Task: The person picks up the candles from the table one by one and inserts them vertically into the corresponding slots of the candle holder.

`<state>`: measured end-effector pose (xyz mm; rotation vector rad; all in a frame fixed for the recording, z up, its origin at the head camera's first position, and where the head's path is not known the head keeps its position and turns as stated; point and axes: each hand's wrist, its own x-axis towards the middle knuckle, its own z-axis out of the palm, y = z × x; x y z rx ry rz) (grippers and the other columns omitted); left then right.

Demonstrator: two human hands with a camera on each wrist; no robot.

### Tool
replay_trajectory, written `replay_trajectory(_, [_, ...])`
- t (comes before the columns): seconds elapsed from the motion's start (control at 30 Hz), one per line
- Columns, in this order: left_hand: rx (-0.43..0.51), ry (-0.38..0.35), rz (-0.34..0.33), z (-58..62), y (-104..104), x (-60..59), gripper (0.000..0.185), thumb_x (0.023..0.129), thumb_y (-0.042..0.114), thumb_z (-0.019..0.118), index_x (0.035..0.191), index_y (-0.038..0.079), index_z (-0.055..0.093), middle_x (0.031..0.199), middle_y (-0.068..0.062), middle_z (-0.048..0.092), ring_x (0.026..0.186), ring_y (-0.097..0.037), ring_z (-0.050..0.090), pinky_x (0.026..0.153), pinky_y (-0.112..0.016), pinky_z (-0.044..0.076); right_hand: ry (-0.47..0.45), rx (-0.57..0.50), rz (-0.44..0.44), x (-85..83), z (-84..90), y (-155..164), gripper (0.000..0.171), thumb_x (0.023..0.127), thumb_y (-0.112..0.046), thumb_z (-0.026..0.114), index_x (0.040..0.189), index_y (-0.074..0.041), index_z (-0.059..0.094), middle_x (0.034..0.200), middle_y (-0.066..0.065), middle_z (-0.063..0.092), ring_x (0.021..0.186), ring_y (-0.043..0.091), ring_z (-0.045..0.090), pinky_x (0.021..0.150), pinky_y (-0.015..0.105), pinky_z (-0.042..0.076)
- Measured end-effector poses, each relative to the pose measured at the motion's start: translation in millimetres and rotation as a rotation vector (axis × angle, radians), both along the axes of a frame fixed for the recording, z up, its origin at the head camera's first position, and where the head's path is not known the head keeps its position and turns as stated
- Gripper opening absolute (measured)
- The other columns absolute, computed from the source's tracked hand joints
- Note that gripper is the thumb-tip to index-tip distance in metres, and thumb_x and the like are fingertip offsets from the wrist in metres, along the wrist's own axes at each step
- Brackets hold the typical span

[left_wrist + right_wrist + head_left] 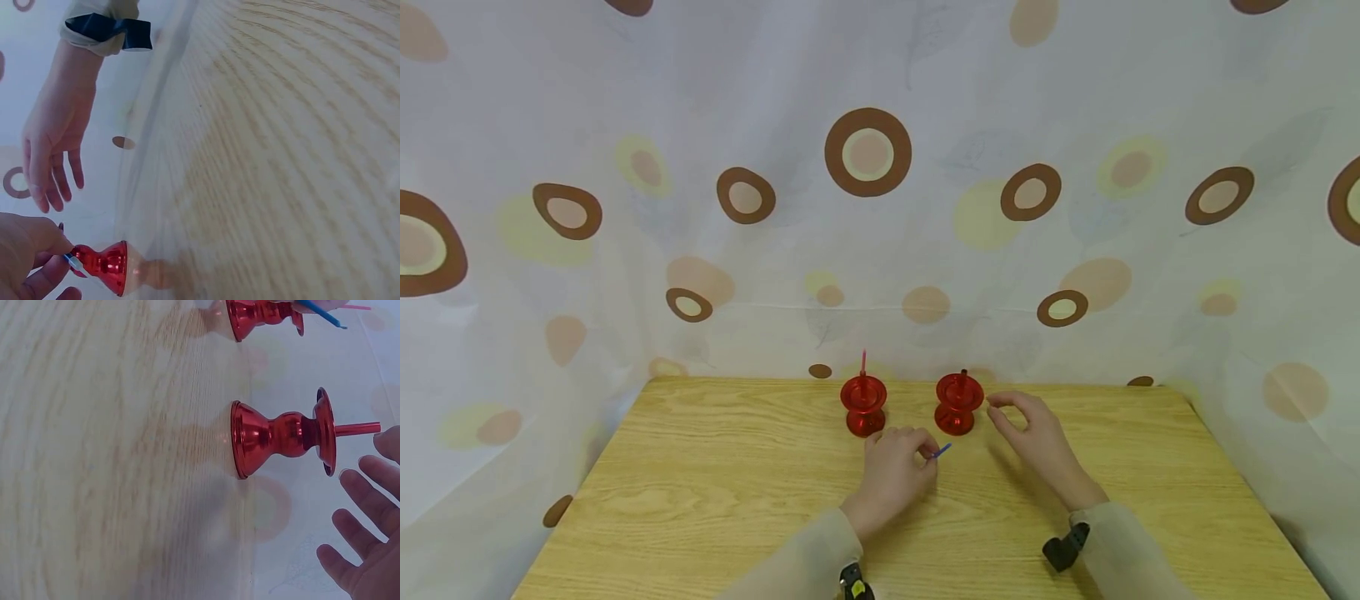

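Observation:
Two red metal candle holders stand on the table. The left candle holder (865, 400) carries a thin pink candle (863, 361). The right candle holder (957, 408) has a bare upright tube (357, 429) at its centre. My left hand (897, 471), in front of the two holders, pinches a thin blue candle (943, 450) between thumb and fingertips; its free end points right and slightly upward. Just right of the right holder, my right hand (1033, 437) is held with loosely bent fingers and nothing in them. In the right wrist view its fingertips (355, 484) are spread near the holder's dish.
The wooden table (737, 475) meets a patterned hanging cloth (790, 250) close behind the holders, and the same cloth hangs at both sides. A dark wrist camera (1066, 547) is strapped to the right sleeve.

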<state>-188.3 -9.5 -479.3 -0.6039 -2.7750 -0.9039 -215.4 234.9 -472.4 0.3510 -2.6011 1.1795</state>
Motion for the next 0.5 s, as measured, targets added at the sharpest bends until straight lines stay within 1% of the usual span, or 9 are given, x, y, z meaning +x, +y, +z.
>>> replay_trajectory(0.1, [0.029, -0.014, -0.004, 3.7, 0.1, -2.3, 0.009, 0.088, 0.013, 0.078, 0.091, 0.021, 0.075, 0.086, 0.011, 0.071, 0.088, -0.013, 0.062, 0.096, -0.056, 0.044, 0.012, 0.010, 0.009, -4.1, 1.0, 0.9, 0.026, 0.102, -0.017, 0.069, 0.122, -0.002, 0.071, 0.119, 0.016, 0.073, 0.121, 0.041, 0.059, 0.104, 0.064, 0.045])
replay_trajectory(0.3, [0.091, -0.005, -0.025, 6.0, -1.0, -9.2, 0.008, 0.088, 0.013, 0.078, 0.092, 0.020, 0.076, 0.087, 0.011, 0.073, 0.089, -0.012, 0.065, 0.083, -0.041, 0.043, 0.018, 0.049, 0.025, -11.2, 2.7, 1.0, 0.028, 0.102, -0.018, 0.070, 0.123, -0.001, 0.071, 0.121, 0.017, 0.072, 0.121, 0.043, 0.060, 0.103, 0.064, 0.046])
replay_trajectory(0.37, [0.114, -0.001, -0.038, 6.5, -1.4, -11.1, 0.008, 0.089, 0.013, 0.078, 0.093, 0.019, 0.076, 0.087, 0.011, 0.073, 0.090, -0.012, 0.067, 0.082, -0.040, 0.043, 0.014, 0.058, 0.029, -12.8, 3.7, 0.6, 0.029, 0.102, -0.019, 0.070, 0.124, -0.001, 0.071, 0.123, 0.018, 0.071, 0.122, 0.042, 0.060, 0.104, 0.064, 0.046])
replay_trajectory(0.5, [0.154, 0.002, -0.059, 9.6, -0.2, -13.2, 0.005, 0.091, 0.014, 0.077, 0.095, 0.018, 0.077, 0.087, 0.011, 0.073, 0.091, -0.014, 0.071, 0.087, -0.044, 0.047, 0.003, 0.066, 0.037, -16.3, 5.8, -0.1, 0.030, 0.101, -0.018, 0.071, 0.126, 0.000, 0.070, 0.127, 0.019, 0.070, 0.124, 0.043, 0.059, 0.105, 0.063, 0.045])
